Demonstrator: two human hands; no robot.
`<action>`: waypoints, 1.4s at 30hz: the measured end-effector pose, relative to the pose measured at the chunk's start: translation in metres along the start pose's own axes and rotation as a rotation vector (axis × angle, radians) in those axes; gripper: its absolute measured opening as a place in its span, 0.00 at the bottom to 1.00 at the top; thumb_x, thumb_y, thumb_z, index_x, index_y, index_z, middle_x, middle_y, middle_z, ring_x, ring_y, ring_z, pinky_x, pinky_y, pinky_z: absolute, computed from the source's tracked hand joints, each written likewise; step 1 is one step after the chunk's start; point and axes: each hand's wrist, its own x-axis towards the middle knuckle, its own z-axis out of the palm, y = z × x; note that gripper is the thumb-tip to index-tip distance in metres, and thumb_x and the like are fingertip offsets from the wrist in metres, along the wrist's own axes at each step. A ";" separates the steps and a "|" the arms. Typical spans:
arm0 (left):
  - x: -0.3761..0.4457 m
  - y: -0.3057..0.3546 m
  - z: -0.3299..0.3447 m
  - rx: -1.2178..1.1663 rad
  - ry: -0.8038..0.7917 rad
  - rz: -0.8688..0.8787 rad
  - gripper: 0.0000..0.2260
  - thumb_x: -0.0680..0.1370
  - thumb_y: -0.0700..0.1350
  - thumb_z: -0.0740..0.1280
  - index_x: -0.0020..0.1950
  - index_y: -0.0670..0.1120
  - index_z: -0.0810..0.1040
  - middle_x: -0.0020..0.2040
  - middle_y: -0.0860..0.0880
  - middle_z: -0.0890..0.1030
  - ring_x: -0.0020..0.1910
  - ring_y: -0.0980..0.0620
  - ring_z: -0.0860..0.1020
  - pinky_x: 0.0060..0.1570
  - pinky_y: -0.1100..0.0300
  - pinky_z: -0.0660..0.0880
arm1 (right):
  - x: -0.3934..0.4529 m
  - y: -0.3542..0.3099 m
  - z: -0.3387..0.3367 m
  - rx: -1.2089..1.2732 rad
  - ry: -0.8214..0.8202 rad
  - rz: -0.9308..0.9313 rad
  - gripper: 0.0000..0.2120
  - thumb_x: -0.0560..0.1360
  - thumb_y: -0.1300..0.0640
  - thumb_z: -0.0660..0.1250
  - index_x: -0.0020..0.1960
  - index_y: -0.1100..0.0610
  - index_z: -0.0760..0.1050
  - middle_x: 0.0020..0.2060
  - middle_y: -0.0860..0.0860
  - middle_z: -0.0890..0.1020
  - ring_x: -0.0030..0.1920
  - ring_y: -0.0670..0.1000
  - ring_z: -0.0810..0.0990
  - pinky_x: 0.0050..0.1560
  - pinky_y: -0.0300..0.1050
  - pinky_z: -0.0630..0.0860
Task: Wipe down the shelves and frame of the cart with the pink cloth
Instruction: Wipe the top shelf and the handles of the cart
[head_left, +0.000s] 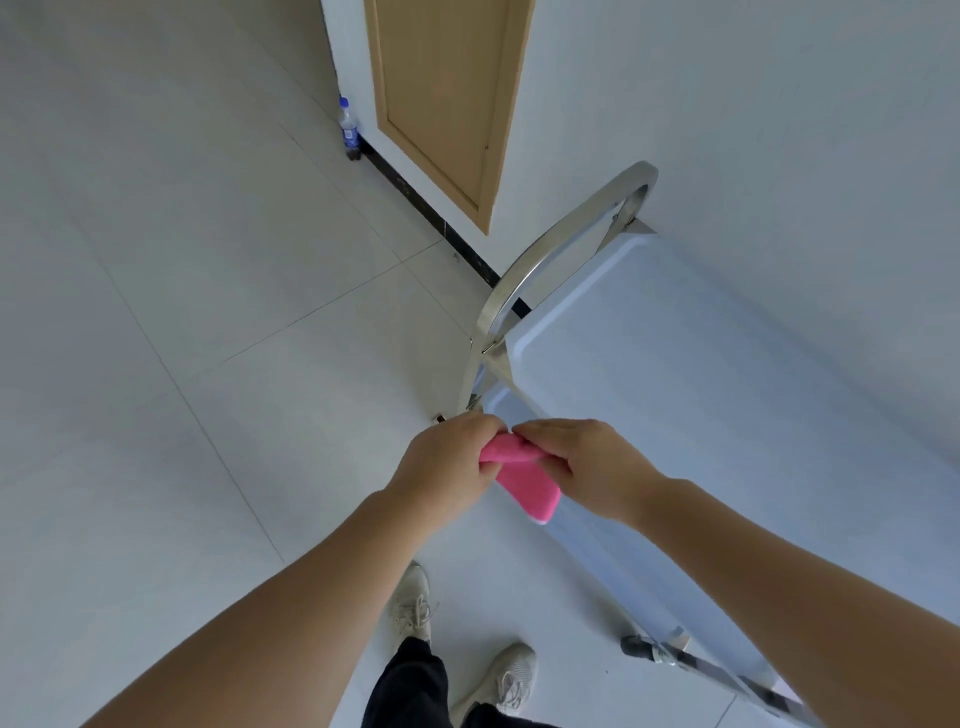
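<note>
Both the left hand (447, 462) and right hand (582, 462) pinch the soft, light pink cloth (524, 480), best bunched flat in one palm for wiping the cart (675, 395).

Both arms extended forward; left hand (447, 462) and right hand (576, 460) side by side, fingers curled, pinching pink cloth (524, 480).

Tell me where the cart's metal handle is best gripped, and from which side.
Grip the handle on the crown of its arch, coming from above on the floor side. That stretch stands clear above the top shelf, with open space beneath for fingers to wrap under.
</note>
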 end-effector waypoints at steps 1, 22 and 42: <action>-0.004 0.000 0.003 -0.009 0.008 -0.008 0.07 0.74 0.41 0.62 0.50 0.45 0.77 0.43 0.48 0.79 0.42 0.47 0.77 0.41 0.52 0.75 | 0.000 -0.001 0.001 0.003 -0.034 0.023 0.17 0.74 0.64 0.62 0.61 0.52 0.75 0.49 0.49 0.83 0.46 0.50 0.80 0.48 0.42 0.76; 0.072 -0.069 0.040 -0.667 0.543 -0.474 0.08 0.75 0.42 0.63 0.37 0.45 0.66 0.32 0.45 0.72 0.28 0.48 0.74 0.28 0.62 0.71 | -0.032 -0.001 0.081 0.267 0.231 0.654 0.13 0.73 0.63 0.65 0.55 0.50 0.76 0.44 0.42 0.82 0.44 0.41 0.80 0.48 0.35 0.75; 0.134 -0.009 0.116 -0.906 0.261 -0.547 0.34 0.81 0.48 0.54 0.73 0.41 0.32 0.76 0.45 0.34 0.76 0.46 0.41 0.75 0.47 0.45 | -0.115 0.005 0.092 0.313 0.451 0.860 0.13 0.73 0.66 0.65 0.54 0.54 0.78 0.43 0.44 0.82 0.40 0.41 0.80 0.37 0.27 0.72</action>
